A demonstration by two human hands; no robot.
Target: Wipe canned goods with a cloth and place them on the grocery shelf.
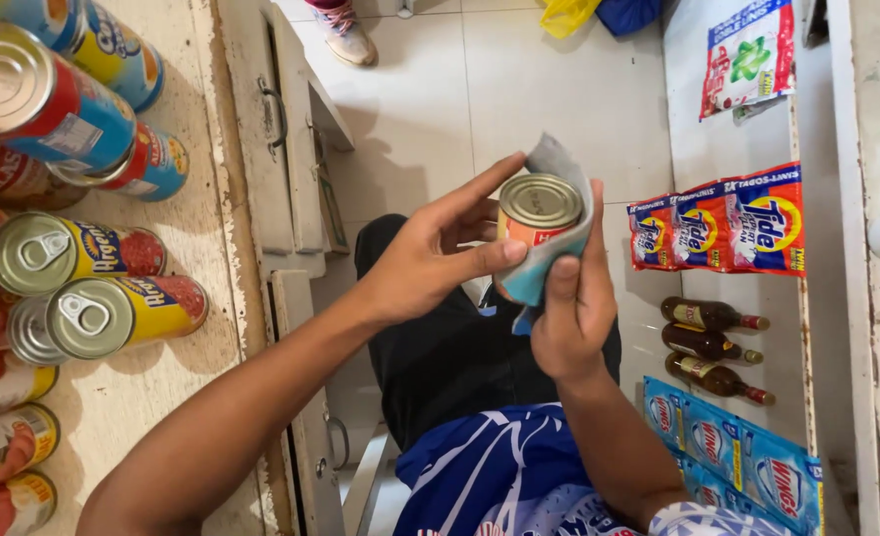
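Wiping is underway: your left hand [430, 260] grips the can [537, 223] while your right hand [571, 303] presses the cloth [559, 243] around its side.

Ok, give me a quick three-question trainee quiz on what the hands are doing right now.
1. True or false: the left hand touches the tin can.
2. What does the right hand press against the can? A) a sponge B) a blue-grey cloth C) a brush
3. How many brown bottles lie on the white shelf at right?

Key: 1 true; 2 B; 3 three.
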